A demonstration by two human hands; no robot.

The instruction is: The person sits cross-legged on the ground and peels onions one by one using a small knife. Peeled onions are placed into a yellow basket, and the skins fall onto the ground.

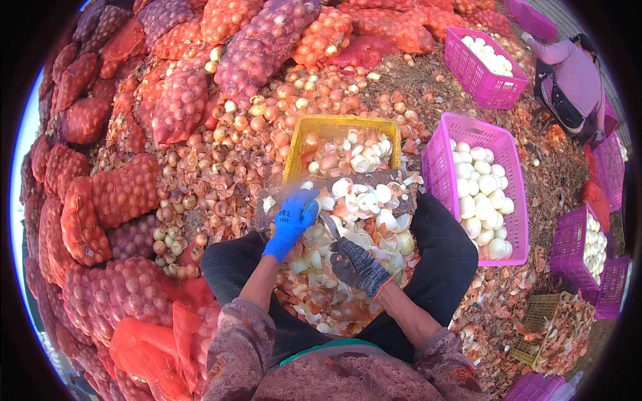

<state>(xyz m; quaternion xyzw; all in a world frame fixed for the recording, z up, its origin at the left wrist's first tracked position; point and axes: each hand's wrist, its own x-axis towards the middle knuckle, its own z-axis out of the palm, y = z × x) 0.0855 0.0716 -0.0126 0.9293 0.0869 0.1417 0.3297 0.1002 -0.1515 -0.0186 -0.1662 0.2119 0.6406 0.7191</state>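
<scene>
My left hand (295, 219), in a blue work glove, grips an onion (312, 206), mostly hidden by the fingers. My right hand (354, 263), in a dark grey knit glove, is closed around a knife (330, 225), its blade angled up towards the onion. Both hands are above a heap of cut onion pieces and skins (321, 250) between my knees. Just beyond them lies a wooden board (401, 178) bearing white onion ends and peel. Behind the board stands a yellow crate (292, 145) with skins and onion pieces inside.
Right of my knee, a pink crate (521, 220) holds peeled onions (485, 190). Another pink crate (484, 92) stands farther back, near a seated co-worker (572, 75). Red mesh sacks of onions (125, 190) are piled at left and back. Loose onions (175, 245) and skins cover the ground.
</scene>
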